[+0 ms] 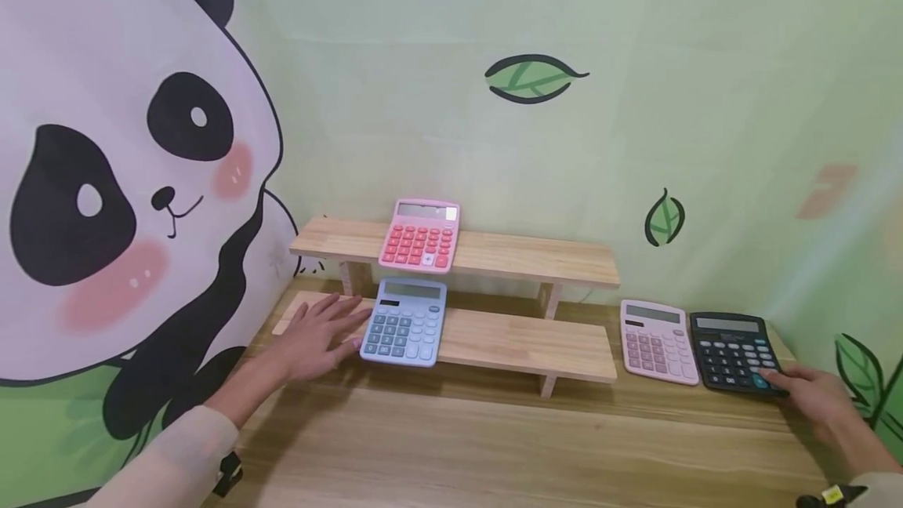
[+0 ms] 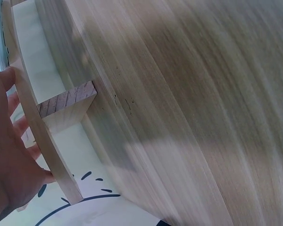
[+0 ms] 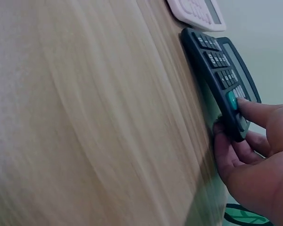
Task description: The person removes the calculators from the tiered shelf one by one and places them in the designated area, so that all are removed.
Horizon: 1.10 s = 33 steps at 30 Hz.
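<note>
On the right, my right hand (image 1: 818, 394) pinches the black calculator (image 1: 734, 351) at its right edge. In the right wrist view the thumb lies on top near the green key, the other fingers are beneath, and the calculator (image 3: 221, 70) tilts off the table. My left hand (image 1: 317, 339) has its fingers spread over the left end of the lower shelf (image 1: 522, 343). Its thumb tip is right at the left edge of the blue calculator (image 1: 405, 324), which leans on that shelf. A pale pink calculator (image 1: 658, 343) lies left of the black one.
A pink calculator with red keys (image 1: 419, 234) leans on the upper wooden shelf (image 1: 536, 257). Both shelves stand on short wooden supports at the back of the wood-grain table (image 1: 480, 445). Behind them hangs a green backdrop (image 1: 451, 116) with a printed panda (image 1: 141, 179) and leaves.
</note>
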{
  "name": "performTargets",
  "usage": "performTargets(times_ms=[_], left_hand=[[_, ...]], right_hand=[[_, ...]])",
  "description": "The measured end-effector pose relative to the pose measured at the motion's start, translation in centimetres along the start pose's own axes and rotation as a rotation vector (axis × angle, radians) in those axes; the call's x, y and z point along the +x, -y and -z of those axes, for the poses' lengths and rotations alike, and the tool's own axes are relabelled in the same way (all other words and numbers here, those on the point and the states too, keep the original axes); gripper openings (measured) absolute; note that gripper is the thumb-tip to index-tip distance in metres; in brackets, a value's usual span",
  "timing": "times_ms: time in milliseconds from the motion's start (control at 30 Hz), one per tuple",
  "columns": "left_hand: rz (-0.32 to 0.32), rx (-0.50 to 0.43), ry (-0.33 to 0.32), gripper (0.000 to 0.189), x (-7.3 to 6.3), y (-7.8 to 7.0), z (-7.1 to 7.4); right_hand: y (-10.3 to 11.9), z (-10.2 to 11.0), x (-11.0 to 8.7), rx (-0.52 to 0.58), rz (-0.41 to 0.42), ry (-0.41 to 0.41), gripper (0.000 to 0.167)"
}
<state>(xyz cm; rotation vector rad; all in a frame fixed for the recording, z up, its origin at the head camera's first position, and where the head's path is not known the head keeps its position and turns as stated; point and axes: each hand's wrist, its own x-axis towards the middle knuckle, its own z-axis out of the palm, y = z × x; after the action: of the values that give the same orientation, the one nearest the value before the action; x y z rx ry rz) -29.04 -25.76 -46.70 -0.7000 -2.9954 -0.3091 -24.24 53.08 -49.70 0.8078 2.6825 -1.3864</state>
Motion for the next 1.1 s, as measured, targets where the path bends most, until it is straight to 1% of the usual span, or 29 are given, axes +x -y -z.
performTargets(times_ms=[167, 367, 467, 700, 933, 1033, 1100], left_hand=[[-0.007, 0.008, -0.001, 0.068, 0.2, -0.3, 0.0], [-0.011, 0.008, -0.011, 0.067, 0.1, -0.4, 0.2], [-0.013, 0.010, -0.017, 0.067, 0.0, -0.4, 0.2], [-0.017, 0.015, -0.026, 0.066, -0.2, -0.1, 0.2], [-0.005, 0.000, -0.006, 0.066, -0.3, -0.3, 0.1], [-0.001, -0.006, -0.007, 0.067, -0.2, -0.3, 0.1], [-0.001, -0.003, -0.003, 0.068, -0.1, -0.4, 0.1]], right_hand=[[-0.1, -0.5, 0.1, -0.019, -0.008, -0.117, 0.066], [0.2, -0.7, -0.1, -0.053, 0.003, -0.167, 0.060], [0.4, -0.8, -0.1, -0.051, 0.008, -0.176, 0.059], [0.6, -0.9, -0.5, -0.062, 0.046, -0.130, 0.063], [0.4, -1.3, -0.6, -0.050, 0.018, -0.124, 0.063], [0.3, -1.4, -0.5, -0.085, 0.043, -0.134, 0.062], [0.2, -1.5, -0.4, -0.111, 0.068, -0.155, 0.059]])
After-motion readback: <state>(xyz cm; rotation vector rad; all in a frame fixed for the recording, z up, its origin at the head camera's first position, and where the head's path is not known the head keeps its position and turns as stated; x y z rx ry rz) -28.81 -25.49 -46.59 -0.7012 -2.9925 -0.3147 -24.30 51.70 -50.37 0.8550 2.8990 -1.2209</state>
